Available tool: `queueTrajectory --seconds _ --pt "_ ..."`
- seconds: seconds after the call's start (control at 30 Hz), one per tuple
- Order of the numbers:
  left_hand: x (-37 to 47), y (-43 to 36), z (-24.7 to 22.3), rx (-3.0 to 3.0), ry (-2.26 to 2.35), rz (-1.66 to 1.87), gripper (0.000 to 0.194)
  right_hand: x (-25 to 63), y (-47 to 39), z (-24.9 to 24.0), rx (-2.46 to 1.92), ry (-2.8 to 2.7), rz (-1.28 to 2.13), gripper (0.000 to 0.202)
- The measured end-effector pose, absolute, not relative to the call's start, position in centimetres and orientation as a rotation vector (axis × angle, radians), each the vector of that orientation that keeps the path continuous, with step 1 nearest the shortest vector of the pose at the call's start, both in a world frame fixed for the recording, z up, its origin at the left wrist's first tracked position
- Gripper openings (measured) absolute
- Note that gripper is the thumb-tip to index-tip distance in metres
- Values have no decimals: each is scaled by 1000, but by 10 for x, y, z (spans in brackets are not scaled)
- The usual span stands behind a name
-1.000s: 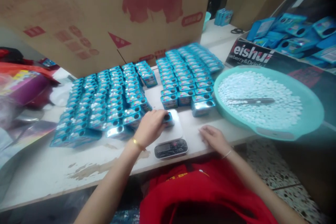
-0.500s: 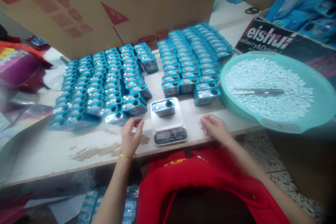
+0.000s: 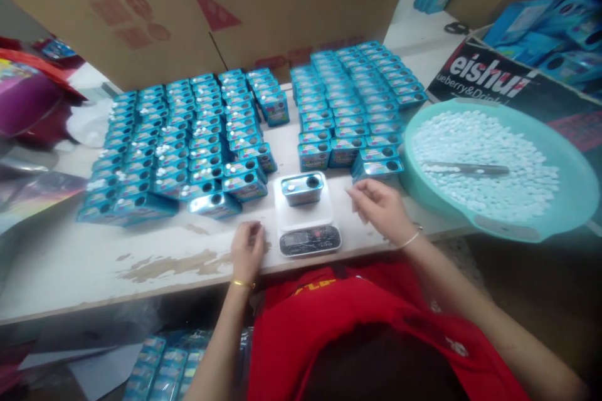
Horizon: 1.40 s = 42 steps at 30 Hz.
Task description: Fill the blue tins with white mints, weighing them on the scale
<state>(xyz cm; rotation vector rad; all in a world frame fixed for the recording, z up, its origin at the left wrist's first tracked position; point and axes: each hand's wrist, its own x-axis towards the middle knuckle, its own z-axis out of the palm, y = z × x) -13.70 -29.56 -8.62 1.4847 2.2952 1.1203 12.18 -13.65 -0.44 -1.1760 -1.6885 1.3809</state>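
A small blue tin point(image 3: 302, 190) stands on the white plate of a digital kitchen scale point(image 3: 310, 241), with a white tablet on its top beside a dark round opening. To the left of the scale, my left hand point(image 3: 248, 250) rests at the table edge with its fingers curled in and nothing visible in them. My right hand point(image 3: 380, 208) hovers just right of the scale, fingertips pinched together and pointing toward the tin. Whatever may be between those fingertips is too small to make out. At the right, a turquoise basin point(image 3: 498, 229) holds many white tablets.
Rows of blue tins point(image 3: 207, 144) fill the table's left side, several with white tablets on top. More tins point(image 3: 348, 106) stand right of centre. A metal strip point(image 3: 465, 168) lies on the tablets. Behind rises a large cardboard box point(image 3: 164, 25); a black printed carton point(image 3: 489, 75) holds more tins.
My right hand has moved in toward the scale, its fingers pinched. My left hand has curled its fingers and sits slightly lower beside the scale. The view has shifted a little.
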Motion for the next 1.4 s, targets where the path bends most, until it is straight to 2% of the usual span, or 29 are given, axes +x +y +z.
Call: queueTrajectory --seconds 0.2,0.27,0.33,0.4,0.5,0.6,0.77,0.9,1.0,1.1,1.2,1.23,1.3,1.33,1.4 --pt "-132 -294 -78 1601 2285 1187 19 78 -121 43 -941 -1924 1186 28" --pt "-126 -281 -63 1767 2259 1232 36 73 -117 46 -936 -1975 1142 28" --pt "-121 -257 -43 1958 2222 1205 61 74 -117 43 -957 -1994 1132 28" --pt "-118 -228 -22 2140 2136 1061 70 82 -119 36 -1003 -1978 1153 28" --pt "-111 -186 4 2331 1883 783 48 103 -127 21 -1119 -1911 1208 30" --pt "-93 -160 19 2383 1682 760 33 131 -137 0 -1245 -1823 1288 31" --pt "-37 -135 13 2387 1407 760 31 175 -154 -38 -1479 -1630 1415 36" --pt "6 -120 -11 2523 1497 648 30 195 -163 -57 -1527 -1552 1445 42" --pt "16 -116 -21 2571 1563 658 39 197 -167 -63 -1515 -1502 1487 42" --pt "-8 -103 -15 2558 1587 834 51 194 -168 -70 -1494 -1448 1549 42" --pt "-68 -62 6 2432 1976 925 43 191 -167 -79 -1491 -1400 1582 44" --pt "-92 -43 13 2361 2191 849 40 190 -166 -82 -1497 -1383 1584 45" --pt "-140 -4 26 2201 2551 467 38 190 -164 -86 -1510 -1353 1596 47" --pt "-161 14 30 2126 2641 219 39 190 -163 -88 -1511 -1344 1606 47" --pt "-192 42 33 2126 2614 65 34 191 -162 -90 -1505 -1337 1634 48"
